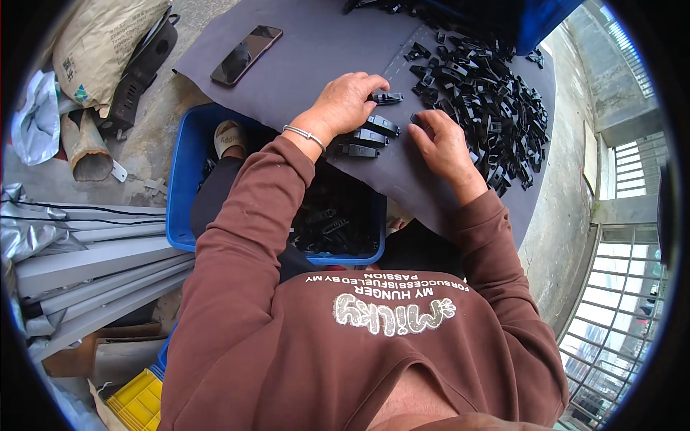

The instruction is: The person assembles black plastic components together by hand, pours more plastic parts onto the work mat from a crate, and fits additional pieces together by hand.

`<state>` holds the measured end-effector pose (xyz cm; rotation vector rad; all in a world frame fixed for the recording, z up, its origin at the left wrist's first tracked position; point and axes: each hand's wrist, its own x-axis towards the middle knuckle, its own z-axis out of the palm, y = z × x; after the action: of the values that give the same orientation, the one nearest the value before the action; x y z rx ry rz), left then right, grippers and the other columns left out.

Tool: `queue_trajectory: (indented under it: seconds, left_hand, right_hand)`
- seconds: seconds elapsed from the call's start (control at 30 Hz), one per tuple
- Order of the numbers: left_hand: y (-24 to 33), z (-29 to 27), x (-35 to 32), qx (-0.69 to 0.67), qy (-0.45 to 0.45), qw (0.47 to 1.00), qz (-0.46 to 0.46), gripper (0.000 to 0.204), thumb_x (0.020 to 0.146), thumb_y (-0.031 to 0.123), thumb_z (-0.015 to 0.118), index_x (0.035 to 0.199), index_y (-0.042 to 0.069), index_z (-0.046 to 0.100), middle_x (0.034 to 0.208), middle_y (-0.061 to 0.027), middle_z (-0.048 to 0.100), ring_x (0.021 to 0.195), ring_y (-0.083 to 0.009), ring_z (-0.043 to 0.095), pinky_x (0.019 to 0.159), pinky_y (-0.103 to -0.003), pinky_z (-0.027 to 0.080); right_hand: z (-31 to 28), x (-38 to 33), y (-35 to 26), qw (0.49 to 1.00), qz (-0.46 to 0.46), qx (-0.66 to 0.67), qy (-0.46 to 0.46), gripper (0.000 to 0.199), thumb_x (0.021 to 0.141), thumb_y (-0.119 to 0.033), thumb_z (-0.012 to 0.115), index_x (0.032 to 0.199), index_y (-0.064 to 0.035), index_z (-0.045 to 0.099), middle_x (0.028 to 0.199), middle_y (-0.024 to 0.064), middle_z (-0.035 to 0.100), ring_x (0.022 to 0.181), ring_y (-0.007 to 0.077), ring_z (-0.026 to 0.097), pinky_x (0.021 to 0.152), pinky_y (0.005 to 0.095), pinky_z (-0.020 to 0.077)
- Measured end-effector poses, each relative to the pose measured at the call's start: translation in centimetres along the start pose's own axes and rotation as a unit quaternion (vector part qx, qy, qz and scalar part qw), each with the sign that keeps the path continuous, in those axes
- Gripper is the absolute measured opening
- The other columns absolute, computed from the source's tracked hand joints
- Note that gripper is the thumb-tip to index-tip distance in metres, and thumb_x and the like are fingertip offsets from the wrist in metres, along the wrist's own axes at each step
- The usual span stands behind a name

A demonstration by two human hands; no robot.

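Note:
My left hand [339, 104], a metal bangle on its wrist, is closed at the near end of a black plastic clip-like part [389, 98], thumb and forefinger curled about it. Just below, several similar black parts [371, 136] lie side by side in a short row on the grey sheet. My right hand [443, 144] is to the right of this row, its thumb and fingers pinched at a small dark piece [415, 118] that shows only in part. Beyond it spreads a big heap of loose black plastic parts [496, 108].
The grey sheet [316, 50] covers the work surface, with a phone [247, 55] at its far left. Below its edge stands a blue bin [180, 179] holding black parts. Another blue container [550, 21] is at the far right. Paper sack [108, 43] and grey strips [100, 273] lie left.

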<state>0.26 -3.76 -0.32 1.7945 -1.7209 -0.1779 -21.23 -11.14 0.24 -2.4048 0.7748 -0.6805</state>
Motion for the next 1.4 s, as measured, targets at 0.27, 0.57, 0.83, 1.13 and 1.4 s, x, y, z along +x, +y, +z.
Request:
queue_trajectory:
  seconds: [0.27,0.57,0.83,1.13,1.4]
  left_hand:
    - [0.0,0.1,-0.3,-0.129,-0.054,0.99,0.002,0.049,0.076,-0.001,0.071,0.121,0.012,0.058,0.089,-0.0076,0.07,0.083,-0.0253,0.067,0.078,-0.033,0.053]
    - [-0.1,-0.1,-0.3,-0.15,-0.068,0.986,-0.002,0.051,0.076,0.001,0.072,0.123,0.011,0.057,0.09,-0.0079,0.071,0.083,-0.0236,0.068,0.079,-0.032,0.054]
    - [-0.1,0.1,-0.2,-0.173,-0.072,0.982,-0.029,0.044,0.077,0.0,0.071,0.118,0.009,0.06,0.091,-0.0093,0.071,0.086,-0.0212,0.069,0.082,-0.031,0.054]
    - [-1.4,0.8,-1.3,-0.183,-0.042,0.982,0.018,0.037,0.08,0.005,0.069,0.115,0.007,0.062,0.1,-0.0127,0.07,0.094,-0.0265,0.067,0.084,-0.033,0.054]
    - [-0.9,-1.3,-1.8,-0.042,-0.004,0.997,0.061,0.049,0.078,0.034,0.074,0.12,0.012,0.061,0.123,-0.0125,0.061,0.119,-0.0271,0.055,0.099,-0.04,0.046]
  right_hand:
    - [0.6,0.6,-0.1,0.997,-0.057,-0.041,0.016,0.022,0.084,-0.011,0.07,0.102,0.0005,0.065,0.087,0.0117,0.058,0.068,0.0237,0.06,0.062,0.0327,0.0488]
    - [0.0,0.8,0.4,0.995,-0.086,-0.052,-0.021,0.021,0.083,-0.01,0.07,0.101,0.0003,0.065,0.086,0.0126,0.057,0.069,0.0283,0.06,0.063,0.0344,0.049]
    - [1.9,2.7,-0.3,0.989,-0.119,-0.073,-0.047,0.017,0.083,-0.015,0.069,0.091,-0.0005,0.064,0.086,0.0142,0.057,0.076,0.0334,0.06,0.068,0.0394,0.0497]
    - [1.0,1.3,-1.9,0.995,-0.07,-0.041,-0.059,0.021,0.084,-0.016,0.069,0.097,-0.001,0.065,0.091,0.015,0.06,0.079,0.0336,0.061,0.07,0.0398,0.051]
    - [-1.9,-7.2,0.0,0.998,-0.042,-0.03,0.036,0.018,0.084,-0.005,0.067,0.1,-0.0014,0.064,0.092,0.0129,0.061,0.071,0.0286,0.062,0.063,0.0338,0.0511]
